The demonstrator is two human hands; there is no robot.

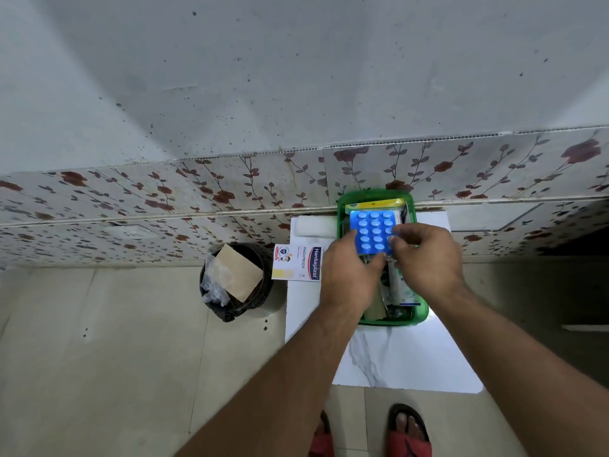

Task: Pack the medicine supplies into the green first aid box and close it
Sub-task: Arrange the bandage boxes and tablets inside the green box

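Note:
The green first aid box (423,313) stands open on a small white marble-patterned table (395,357) against the wall. A blue blister strip of tablets (372,230) is held over the box's far half by both hands: my left hand (349,275) grips its near-left edge and my right hand (428,258) pinches its right edge. Under it lie a yellow-edged packet (379,204) and a white tube (400,288). A white Hansaplast plaster box (298,262) rests on the table's left edge, and a white bandage roll (313,225) lies behind it.
A black waste bin (235,282) with a brown paper bag and crumpled plastic stands on the floor left of the table. Floral wall tiles rise directly behind the box. My feet in red sandals (408,433) are just in front of the table.

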